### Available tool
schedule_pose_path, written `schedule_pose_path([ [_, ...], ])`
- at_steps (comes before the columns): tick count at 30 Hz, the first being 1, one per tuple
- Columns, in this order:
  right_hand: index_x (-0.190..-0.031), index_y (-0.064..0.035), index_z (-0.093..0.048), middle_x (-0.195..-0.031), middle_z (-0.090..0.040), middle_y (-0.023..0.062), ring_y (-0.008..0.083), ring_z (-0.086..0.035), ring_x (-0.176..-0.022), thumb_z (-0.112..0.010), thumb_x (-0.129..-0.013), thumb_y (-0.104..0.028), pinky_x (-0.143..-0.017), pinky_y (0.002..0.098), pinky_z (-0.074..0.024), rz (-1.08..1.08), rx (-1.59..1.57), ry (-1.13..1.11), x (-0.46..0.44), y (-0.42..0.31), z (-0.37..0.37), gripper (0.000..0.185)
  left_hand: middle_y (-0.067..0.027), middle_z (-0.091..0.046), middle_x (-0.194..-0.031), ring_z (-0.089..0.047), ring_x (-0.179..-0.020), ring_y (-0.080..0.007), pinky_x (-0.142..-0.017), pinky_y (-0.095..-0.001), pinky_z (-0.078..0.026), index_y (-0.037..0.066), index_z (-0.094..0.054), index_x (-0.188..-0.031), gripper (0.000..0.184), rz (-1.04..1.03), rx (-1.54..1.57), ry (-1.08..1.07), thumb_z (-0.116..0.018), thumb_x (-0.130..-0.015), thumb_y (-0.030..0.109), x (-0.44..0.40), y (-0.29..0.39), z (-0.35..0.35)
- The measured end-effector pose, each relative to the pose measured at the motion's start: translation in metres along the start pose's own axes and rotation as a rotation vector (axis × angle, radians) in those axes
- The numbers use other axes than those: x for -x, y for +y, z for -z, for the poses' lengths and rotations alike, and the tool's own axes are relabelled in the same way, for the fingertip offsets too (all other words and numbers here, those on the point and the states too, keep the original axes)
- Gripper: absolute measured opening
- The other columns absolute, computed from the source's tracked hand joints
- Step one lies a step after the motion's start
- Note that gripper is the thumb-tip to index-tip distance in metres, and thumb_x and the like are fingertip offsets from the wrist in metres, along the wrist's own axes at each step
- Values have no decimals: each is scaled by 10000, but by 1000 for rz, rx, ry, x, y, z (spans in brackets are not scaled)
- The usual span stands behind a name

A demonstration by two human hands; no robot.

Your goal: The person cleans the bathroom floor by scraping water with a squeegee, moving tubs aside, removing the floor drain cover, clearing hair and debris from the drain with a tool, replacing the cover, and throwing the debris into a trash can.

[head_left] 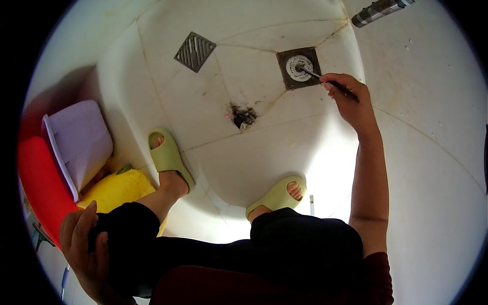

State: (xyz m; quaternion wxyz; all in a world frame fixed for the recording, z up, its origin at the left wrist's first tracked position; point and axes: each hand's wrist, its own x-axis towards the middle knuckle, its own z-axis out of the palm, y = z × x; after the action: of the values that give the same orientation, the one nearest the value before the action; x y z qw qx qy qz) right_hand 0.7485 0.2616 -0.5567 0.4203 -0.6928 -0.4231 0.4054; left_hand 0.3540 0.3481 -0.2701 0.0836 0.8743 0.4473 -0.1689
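My right hand (348, 99) is closed round a slim black-handled tool (341, 88) with a thin greyish shaft; its exact kind is unclear. The tool's tip touches the middle of a round white perforated strainer (296, 72). That strainer sits inside the dark square frame of a floor drain (311, 55). My left hand (84, 249) is by my left knee, its fingers apart and nothing visible in them. A square slotted drain cover (194, 51) lies on the tiles, left of the drain. Nearer to me is a clump of dark hair and dirt (243, 116).
On the left stand a red tub (43, 178), a pale purple basin (84, 137) and something yellow (119, 190). A pipe wrapped in dark tape (378, 12) juts in at the upper right. My feet wear green slippers (168, 155) on the white tiles.
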Motion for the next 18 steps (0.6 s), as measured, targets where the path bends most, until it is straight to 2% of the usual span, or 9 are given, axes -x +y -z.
schedule_pose_path([
  [2, -914, -38, -625, -824, -616, 49, 107, -544, -707, -602, -798, -16, -638, 210, -431, 18, -44, 21, -1, 6, -1, 120, -119, -546, -830, -513, -742, -211, -652, -318, -433, 3, -563, -1076, 325, 8, -5, 0, -557, -777, 128, 1, 0, -1],
  [5, -925, -38, -626, -811, -605, 41, 98, -540, -709, -588, -806, -13, -646, 207, -431, 41, 119, 111, 4, 5, 13, 127, -116, -548, -831, -514, -742, -207, -651, -316, -437, 12, -564, -1081, 318, 9, -2, 5, -549, -782, 120, 1, 1, -2],
  [8, -933, -34, -624, -809, -599, 45, 103, -542, -717, -574, -811, -7, -655, 209, -434, 0, 114, 123, 13, 6, 22, 134, -116, -549, -832, -516, -744, -205, -651, -315, -439, 17, -564, -1083, 318, 25, -1, -1, -547, -779, 110, 1, 1, -2],
  [14, -927, -32, -616, -795, -594, 74, 139, -558, -718, -584, -790, 23, -664, 228, -445, 235, 139, 91, 30, 2, 14, 152, -118, -550, -833, -517, -744, -208, -654, -312, -440, 11, -568, -1072, 320, 21, -26, 17, -554, -762, 86, 2, 3, -2],
  [18, -925, -49, -602, -825, -603, 98, 203, -585, -729, -601, -755, 40, -656, 269, -467, 299, 305, 27, 24, 6, 4, 192, -119, -552, -833, -522, -746, -211, -658, -313, -440, 7, -569, -1068, 328, 9, -19, 7, -561, -745, 67, 0, 4, -1],
])
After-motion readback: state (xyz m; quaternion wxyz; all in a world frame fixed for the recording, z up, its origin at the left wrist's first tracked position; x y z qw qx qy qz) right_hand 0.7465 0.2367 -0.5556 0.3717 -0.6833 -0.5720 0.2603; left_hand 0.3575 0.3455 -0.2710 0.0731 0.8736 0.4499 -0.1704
